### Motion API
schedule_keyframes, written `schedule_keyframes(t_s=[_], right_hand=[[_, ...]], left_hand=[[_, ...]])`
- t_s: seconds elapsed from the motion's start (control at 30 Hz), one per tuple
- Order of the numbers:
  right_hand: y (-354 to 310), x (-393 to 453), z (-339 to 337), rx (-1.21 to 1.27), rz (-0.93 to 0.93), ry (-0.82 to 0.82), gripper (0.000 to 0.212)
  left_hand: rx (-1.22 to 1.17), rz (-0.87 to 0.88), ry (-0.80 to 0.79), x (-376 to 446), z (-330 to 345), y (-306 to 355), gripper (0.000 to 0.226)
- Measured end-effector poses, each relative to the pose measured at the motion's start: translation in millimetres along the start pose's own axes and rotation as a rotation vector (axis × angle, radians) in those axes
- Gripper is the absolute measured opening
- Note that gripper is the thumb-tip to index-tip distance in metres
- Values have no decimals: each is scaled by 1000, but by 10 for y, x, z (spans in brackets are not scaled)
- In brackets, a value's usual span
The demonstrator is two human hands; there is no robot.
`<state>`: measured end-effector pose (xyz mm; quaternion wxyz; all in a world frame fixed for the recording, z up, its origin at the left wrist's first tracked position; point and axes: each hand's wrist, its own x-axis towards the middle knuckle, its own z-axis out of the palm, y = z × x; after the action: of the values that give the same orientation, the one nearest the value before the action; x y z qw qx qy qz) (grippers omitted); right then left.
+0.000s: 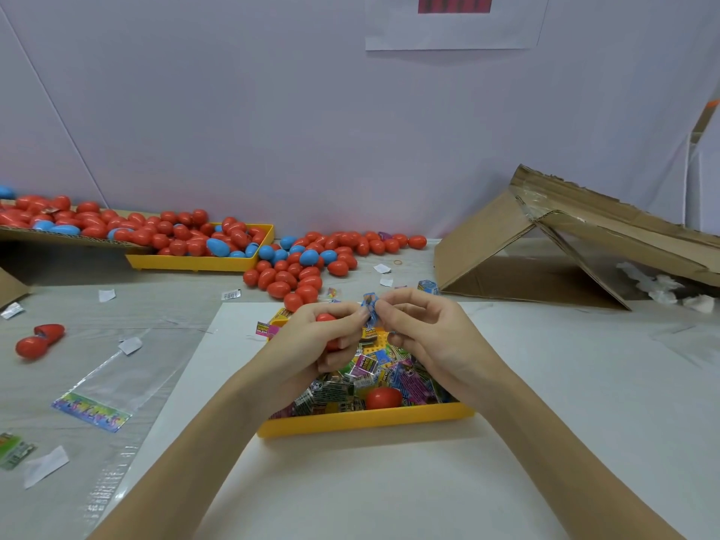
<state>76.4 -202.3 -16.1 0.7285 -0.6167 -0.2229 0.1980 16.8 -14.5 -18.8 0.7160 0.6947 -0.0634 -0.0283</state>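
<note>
My left hand curls around a red plastic egg, held above a yellow tray. Its fingertips also touch a small blue packet. My right hand pinches that same blue packet between thumb and forefinger. Both hands meet over the tray's far end. The tray holds several small colourful packets and one red egg.
Many red and blue eggs lie heaped at the back, in a second yellow tray and on cardboard. An opened red egg and clear plastic bags lie left. A collapsed cardboard box stands at right.
</note>
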Motion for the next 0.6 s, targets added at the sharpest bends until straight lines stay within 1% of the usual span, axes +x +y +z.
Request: schedule_keyframes(t_s=[0.07,0.13,0.17,0.23,0.3,0.33,0.37,0.43,0.47,0.5,0.53,0.57,0.6], right_hand=[[-3,4,-14,-38,-16,-37,21],[-13,0,-28,-97,-49,-100,17],[-20,-2,-33,-129,-67,-118,15],[-32,-1,-50,-165,-101,-123,14],[-29,8,-65,-144,-130,-94,19],[-28,15,-72,-117,-140,-60,26],[-32,19,-76,-90,-144,-13,33],[-57,16,-81,-67,-144,97,40],[-66,15,-88,-66,-146,147,39],[-69,17,-96,-61,-148,185,36],[-69,19,-103,-53,-138,216,35],[-66,22,-106,-51,-118,241,34],[-58,26,-106,-64,-100,261,33]], left_hand=[[23,-12,-13,-2,-1,-5,37],[35,-32,-31,1,-7,-22,28],[37,-49,-37,2,-2,-25,29],[48,-71,-36,3,0,-28,36],[26,-66,-53,10,30,-5,30],[-40,-69,-41,29,47,-8,22],[-159,-99,3,53,79,8,17],[-357,-133,86,112,112,2,26],[-346,-120,126,133,115,-7,19],[-279,-103,171,130,115,-16,16],[-158,-60,194,111,92,-40,23],[-12,-17,206,91,70,-58,25],[140,43,205,71,45,-72,21]])
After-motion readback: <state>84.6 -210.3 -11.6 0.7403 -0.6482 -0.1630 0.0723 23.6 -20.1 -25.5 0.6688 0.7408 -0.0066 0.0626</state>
